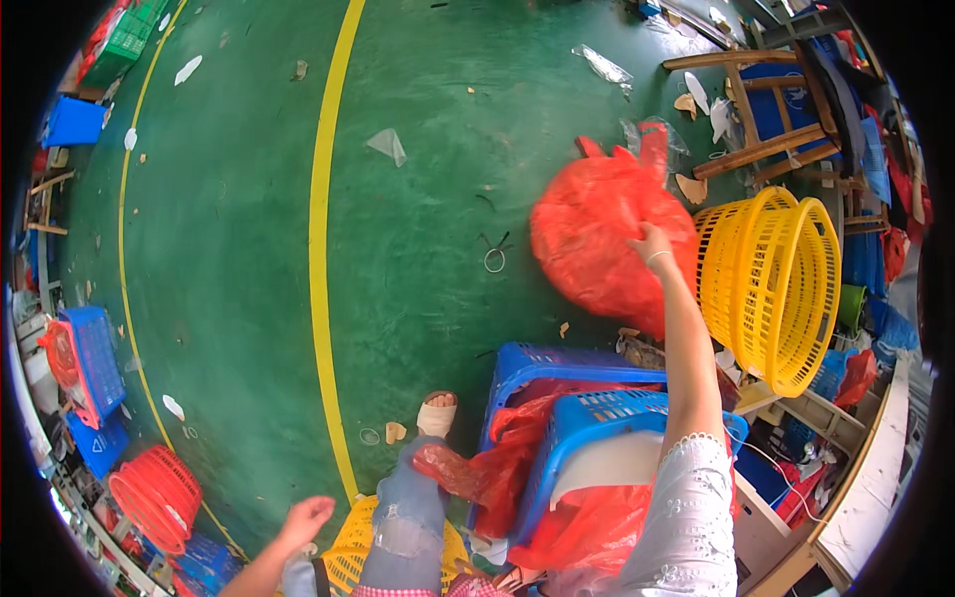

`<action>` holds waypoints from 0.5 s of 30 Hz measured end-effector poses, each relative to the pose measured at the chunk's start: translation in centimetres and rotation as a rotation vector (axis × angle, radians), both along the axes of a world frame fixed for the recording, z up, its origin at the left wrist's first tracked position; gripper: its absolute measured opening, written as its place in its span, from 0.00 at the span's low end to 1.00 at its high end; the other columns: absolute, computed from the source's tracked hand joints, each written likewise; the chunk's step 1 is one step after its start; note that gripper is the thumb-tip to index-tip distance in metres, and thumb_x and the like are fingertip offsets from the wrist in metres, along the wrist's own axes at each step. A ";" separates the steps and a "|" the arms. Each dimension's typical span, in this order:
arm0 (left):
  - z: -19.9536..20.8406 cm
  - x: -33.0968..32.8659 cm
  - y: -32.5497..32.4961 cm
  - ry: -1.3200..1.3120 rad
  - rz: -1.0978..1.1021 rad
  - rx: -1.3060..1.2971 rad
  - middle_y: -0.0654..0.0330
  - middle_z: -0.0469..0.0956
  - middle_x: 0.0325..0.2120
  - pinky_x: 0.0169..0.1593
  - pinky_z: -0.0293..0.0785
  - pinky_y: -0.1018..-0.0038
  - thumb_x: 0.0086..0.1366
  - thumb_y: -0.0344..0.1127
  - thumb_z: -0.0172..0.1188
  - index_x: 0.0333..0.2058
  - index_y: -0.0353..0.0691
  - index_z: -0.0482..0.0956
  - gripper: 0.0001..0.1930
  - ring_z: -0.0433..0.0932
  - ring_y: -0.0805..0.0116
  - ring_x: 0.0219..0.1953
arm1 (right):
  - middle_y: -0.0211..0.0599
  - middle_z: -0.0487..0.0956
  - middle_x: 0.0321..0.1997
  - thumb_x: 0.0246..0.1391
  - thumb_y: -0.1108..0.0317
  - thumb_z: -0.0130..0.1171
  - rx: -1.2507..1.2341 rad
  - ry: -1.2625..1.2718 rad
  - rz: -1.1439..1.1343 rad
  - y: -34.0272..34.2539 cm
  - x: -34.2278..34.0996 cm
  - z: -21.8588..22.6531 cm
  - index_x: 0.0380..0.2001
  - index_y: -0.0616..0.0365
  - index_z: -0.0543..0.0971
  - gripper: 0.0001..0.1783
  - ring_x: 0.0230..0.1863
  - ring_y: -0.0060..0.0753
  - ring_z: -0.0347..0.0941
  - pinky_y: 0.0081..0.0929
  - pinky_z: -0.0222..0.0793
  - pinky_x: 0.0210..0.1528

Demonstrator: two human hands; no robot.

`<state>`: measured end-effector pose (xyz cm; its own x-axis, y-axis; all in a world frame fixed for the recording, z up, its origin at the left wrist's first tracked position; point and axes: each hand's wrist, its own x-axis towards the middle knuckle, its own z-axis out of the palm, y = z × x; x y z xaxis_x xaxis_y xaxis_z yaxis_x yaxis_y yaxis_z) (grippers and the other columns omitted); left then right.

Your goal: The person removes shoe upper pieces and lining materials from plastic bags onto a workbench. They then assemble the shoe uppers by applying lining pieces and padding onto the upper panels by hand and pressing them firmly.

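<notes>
A bulging red plastic bag (587, 224) is on the green floor at centre right. My right hand (653, 245), at the end of an outstretched arm, has its fingers closed on the bag's upper side. Down at the lower left my left hand (306, 521) hovers beside my knee. Its fingers are curled together, and nothing shows in them. Beside my leg stands a blue basket (587, 418) with red plastic and a white piece in it. A darker blue basket (512, 363) sits behind it, partly covered.
Nested yellow baskets (766, 289) lie on their side right of the bag, and a wooden stool (761, 109) lies tipped beyond. A yellow basket (348, 542) is under me. Red baskets (157, 497) stand at the left. Plastic scraps (388, 145) litter the floor.
</notes>
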<state>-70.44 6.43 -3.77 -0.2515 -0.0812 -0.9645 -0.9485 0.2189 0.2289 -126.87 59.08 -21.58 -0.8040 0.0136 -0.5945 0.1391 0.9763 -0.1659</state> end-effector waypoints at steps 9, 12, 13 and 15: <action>9.3 -39.0 4.5 1.184 -0.430 -0.368 0.49 0.56 0.65 0.67 0.51 0.63 0.50 0.37 0.70 0.66 0.38 0.51 0.48 0.55 0.57 0.66 | 0.35 0.77 0.34 0.37 0.72 0.55 -0.614 0.551 0.412 -19.9 12.5 28.5 0.35 0.47 0.81 0.17 0.35 0.41 0.76 0.38 0.72 0.38; 17.4 -43.5 3.7 1.195 -0.462 -0.098 0.54 0.70 0.53 0.56 0.66 0.68 0.58 0.37 0.63 0.57 0.33 0.65 0.30 0.70 0.65 0.54 | 0.32 0.74 0.30 0.36 0.71 0.57 -0.803 0.742 0.322 -19.8 19.9 38.3 0.36 0.50 0.80 0.17 0.29 0.37 0.72 0.33 0.67 0.33; 21.2 -43.2 6.0 1.126 -0.450 -0.094 0.54 0.71 0.53 0.55 0.67 0.69 0.58 0.37 0.62 0.57 0.32 0.65 0.29 0.71 0.65 0.52 | 0.31 0.74 0.29 0.35 0.71 0.58 -0.851 0.812 0.206 -18.4 22.5 40.7 0.37 0.51 0.79 0.19 0.27 0.36 0.70 0.32 0.65 0.33; 26.5 -39.2 8.4 1.059 -0.396 -0.029 0.54 0.73 0.51 0.53 0.68 0.70 0.59 0.36 0.60 0.56 0.30 0.66 0.27 0.73 0.65 0.50 | 0.31 0.67 0.24 0.35 0.70 0.61 -0.915 0.917 -0.018 -14.5 28.4 46.4 0.36 0.53 0.79 0.17 0.25 0.33 0.68 0.32 0.63 0.35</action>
